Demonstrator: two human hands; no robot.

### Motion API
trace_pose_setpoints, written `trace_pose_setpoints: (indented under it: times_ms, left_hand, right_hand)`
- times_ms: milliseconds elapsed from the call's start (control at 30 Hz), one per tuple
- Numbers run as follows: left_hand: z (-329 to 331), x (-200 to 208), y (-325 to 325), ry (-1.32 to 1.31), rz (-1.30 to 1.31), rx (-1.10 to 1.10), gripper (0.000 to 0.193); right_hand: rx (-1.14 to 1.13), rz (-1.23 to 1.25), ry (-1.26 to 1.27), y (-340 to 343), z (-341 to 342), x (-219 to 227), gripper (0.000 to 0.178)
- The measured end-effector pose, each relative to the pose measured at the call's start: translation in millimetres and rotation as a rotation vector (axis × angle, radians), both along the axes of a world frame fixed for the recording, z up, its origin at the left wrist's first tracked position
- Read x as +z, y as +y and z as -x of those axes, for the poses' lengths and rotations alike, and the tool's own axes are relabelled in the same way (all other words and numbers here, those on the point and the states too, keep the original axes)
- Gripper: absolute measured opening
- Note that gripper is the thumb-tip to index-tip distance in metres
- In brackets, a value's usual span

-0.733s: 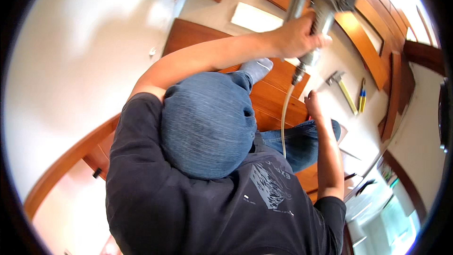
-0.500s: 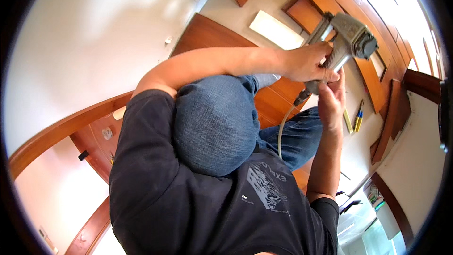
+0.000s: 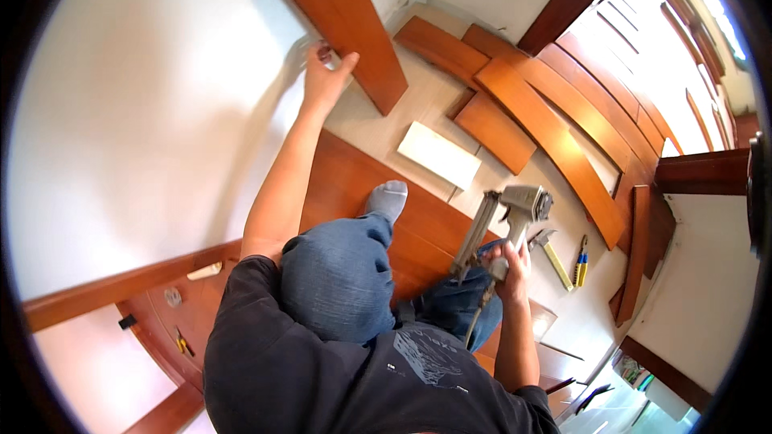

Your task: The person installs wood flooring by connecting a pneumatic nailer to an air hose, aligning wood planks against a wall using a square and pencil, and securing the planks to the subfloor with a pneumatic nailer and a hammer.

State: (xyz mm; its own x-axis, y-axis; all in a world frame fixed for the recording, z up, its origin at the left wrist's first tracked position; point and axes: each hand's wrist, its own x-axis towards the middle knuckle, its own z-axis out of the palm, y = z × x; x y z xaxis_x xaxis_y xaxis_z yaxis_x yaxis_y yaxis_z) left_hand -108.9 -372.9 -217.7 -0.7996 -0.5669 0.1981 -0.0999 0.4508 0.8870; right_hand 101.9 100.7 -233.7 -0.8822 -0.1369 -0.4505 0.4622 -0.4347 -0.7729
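In my right hand (image 3: 515,264) is a grey pneumatic nail gun (image 3: 524,205), gripped by its handle, with an air hose (image 3: 481,313) hanging from the handle's lower end. My left hand (image 3: 326,84) reaches out along the white wall to a reddish-brown wooden floorboard (image 3: 354,28). The thumb lies at the board's edge, while the other fingers are partly hidden beside it. This board stands tilted by the wall, its lower end above the pale subfloor. Laid floorboards (image 3: 346,185) are beneath my feet.
Loose floorboards (image 3: 547,128) lie overlapped toward the doorway. A pale rectangular piece (image 3: 438,154) rests on the subfloor. Right of the nail gun are a hammer (image 3: 556,264) with a yellow handle and pliers (image 3: 581,265) with blue-and-yellow grips. A wooden rail (image 3: 129,280) runs at the left.
My left hand has left the nail gun and moved up and left to the floorboard. The right hand has lowered the gun nearer my knee. My view has shifted.
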Motion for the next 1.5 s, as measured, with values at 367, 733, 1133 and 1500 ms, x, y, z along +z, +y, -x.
trace_pose_setpoints:
  times_ms: [367,733,1133,1500]
  left_hand:
    - [94.0,77.5,29.4,0.441,-0.083,-0.183,0.036]
    - [276.5,122.5,58.5,0.62,-0.045,-0.208,0.036]
    - [328.9,-0.9,5.8,0.537,0.099,-0.113,0.044]
    - [318.7,17.3,-12.3,0.107,0.306,-0.145,0.062]
  right_hand:
    - [-0.229,0.112,-0.122,50.4,-18.5,-47.0,0.02]
    - [-0.377,0.278,-0.169,67.0,-22.4,-71.9,0.018]
    - [-0.427,0.258,-0.262,67.3,-7.8,-66.6,0.031]
    - [-0.524,0.256,-0.254,79.5,-21.5,-79.1,0.051]
